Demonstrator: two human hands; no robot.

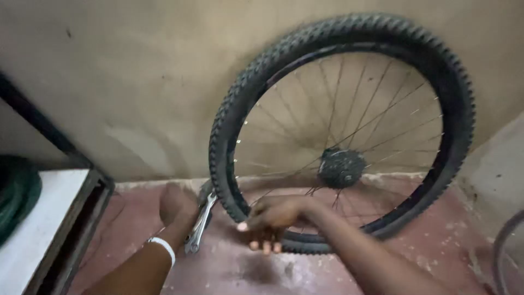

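A bicycle wheel (349, 71) with a knobby black tyre, thin spokes and a dark gear cluster (340, 167) at its hub leans upright against a beige wall. My right hand (273, 221) grips the bottom of the tyre, fingers curled under it. My left hand (176, 206), with a white band at the wrist, is closed around a silver metal wrench (197, 228) that points down toward the floor, just left of the tyre.
The floor (305, 267) is worn reddish concrete with pale specks. A white-topped shelf with a dark frame (65, 218) stands at the left, with a coiled green hose (16, 191) on it. A curved dark tube (505, 246) shows at the right edge.
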